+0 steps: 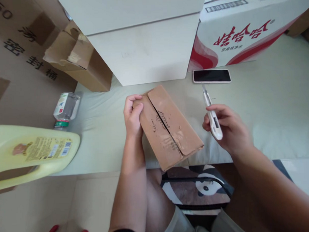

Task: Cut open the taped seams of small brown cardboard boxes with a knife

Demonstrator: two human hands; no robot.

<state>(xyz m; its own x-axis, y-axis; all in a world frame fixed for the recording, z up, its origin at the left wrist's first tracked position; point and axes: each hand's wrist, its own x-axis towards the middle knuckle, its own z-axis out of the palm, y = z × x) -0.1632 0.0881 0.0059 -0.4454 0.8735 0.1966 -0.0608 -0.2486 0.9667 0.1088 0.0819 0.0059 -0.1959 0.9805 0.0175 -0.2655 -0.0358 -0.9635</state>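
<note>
A small brown cardboard box (175,122) with a dark seam between its two flaps is tilted in front of me. My left hand (134,113) grips its upper left end, thumb on top. Strips of clear tape and black printed marks show on the flaps. To the right of the box, my right hand (227,125) holds a white utility knife (212,115), its blade pointing up and away from me. The knife is apart from the box. A phone with a dark screen (211,76) lies just beyond the blade tip.
A white carton (147,52) stands behind the box, with a red-and-white carton (233,38) to its right. At left are an opened brown box (92,70), a clear bottle (66,109) lying down and a yellow jug (44,150). The pale green cloth (266,132) ends near my knees.
</note>
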